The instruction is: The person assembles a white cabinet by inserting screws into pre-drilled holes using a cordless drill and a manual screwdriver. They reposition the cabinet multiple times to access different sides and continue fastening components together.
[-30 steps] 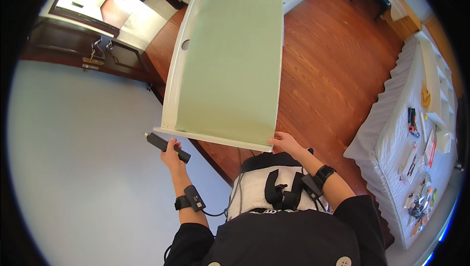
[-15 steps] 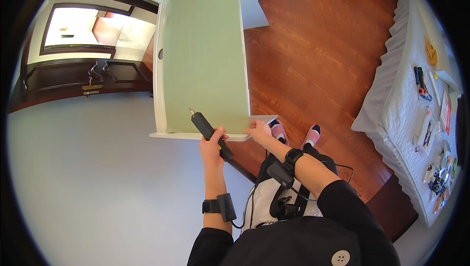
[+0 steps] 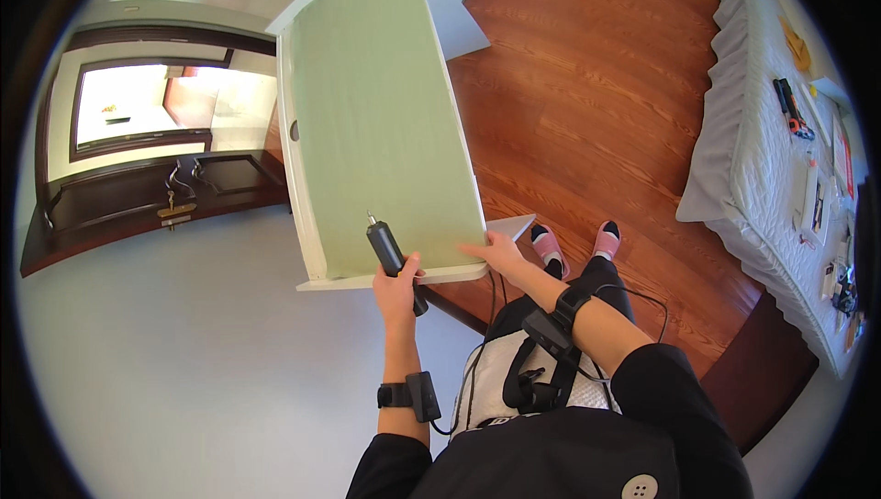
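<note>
A tall cabinet piece with a pale green panel and a white frame stands upright in front of me. My left hand grips a black electric screwdriver. Its tip points up against the lower part of the green panel. My right hand lies flat on the panel's lower right corner, fingers spread. Both wrists wear black bands with cables running down to a pack on my lap.
A pale wall fills the lower left, with a dark wooden window frame above it. Reddish wood floor lies to the right. A table under a grey-white cloth carries several small tools at the far right. My feet wear pink slippers.
My left hand has brought the screwdriver from beside the frame's lower left corner up onto the green panel. My right hand has stayed at the lower right corner. The view has swung closer.
</note>
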`<act>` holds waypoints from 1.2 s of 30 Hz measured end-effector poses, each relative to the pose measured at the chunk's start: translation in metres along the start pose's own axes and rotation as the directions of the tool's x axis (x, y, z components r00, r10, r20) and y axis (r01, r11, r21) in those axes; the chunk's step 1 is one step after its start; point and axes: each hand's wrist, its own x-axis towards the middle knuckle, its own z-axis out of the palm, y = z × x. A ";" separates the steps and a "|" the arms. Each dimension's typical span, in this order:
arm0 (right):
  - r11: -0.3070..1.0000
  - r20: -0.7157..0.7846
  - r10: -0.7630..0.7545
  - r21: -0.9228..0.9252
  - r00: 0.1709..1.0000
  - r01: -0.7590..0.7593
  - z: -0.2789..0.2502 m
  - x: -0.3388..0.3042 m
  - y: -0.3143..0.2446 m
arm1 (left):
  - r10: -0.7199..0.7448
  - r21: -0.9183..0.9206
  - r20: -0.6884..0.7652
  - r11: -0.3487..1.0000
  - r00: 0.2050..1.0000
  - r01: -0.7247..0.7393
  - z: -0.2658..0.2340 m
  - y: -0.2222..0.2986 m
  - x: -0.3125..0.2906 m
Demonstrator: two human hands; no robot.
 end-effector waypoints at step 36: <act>0.941 -0.083 0.005 -0.336 0.997 -0.032 -0.005 -0.005 0.010 | -0.046 -0.011 0.136 0.999 0.990 0.048 -0.001 -0.039 0.031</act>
